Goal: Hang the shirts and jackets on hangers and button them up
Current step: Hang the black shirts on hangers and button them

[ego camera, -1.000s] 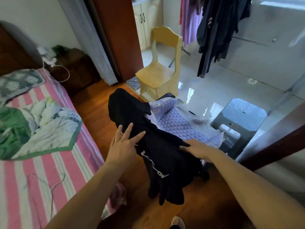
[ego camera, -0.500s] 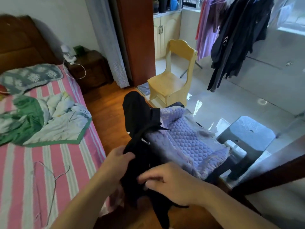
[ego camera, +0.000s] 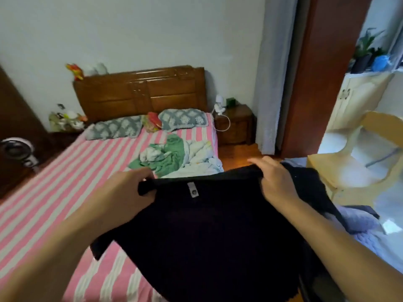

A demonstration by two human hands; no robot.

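Note:
A black garment (ego camera: 209, 232) with a small grey label near its top edge hangs spread between my two hands, above the bed's near right corner. My left hand (ego camera: 130, 192) grips its top left corner, fingers curled round the cloth. My right hand (ego camera: 273, 179) holds the top right edge, thumb under the cloth and fingers over it. More black cloth (ego camera: 309, 186) trails to the right behind my right hand. A lilac quilted garment (ego camera: 362, 223) lies low at the right. No hanger shows.
The bed (ego camera: 65, 182) with a pink striped sheet fills the left, with a crumpled green and white blanket (ego camera: 174, 153) and two grey pillows. A nightstand (ego camera: 235, 125) stands by the headboard, a yellow wooden chair (ego camera: 349, 162) at right, a small fan (ego camera: 17, 151) at far left.
The view has swung left from the chair and doorway to the bed. The black garment, bunched in both hands before, is now lifted and stretched out flat between them.

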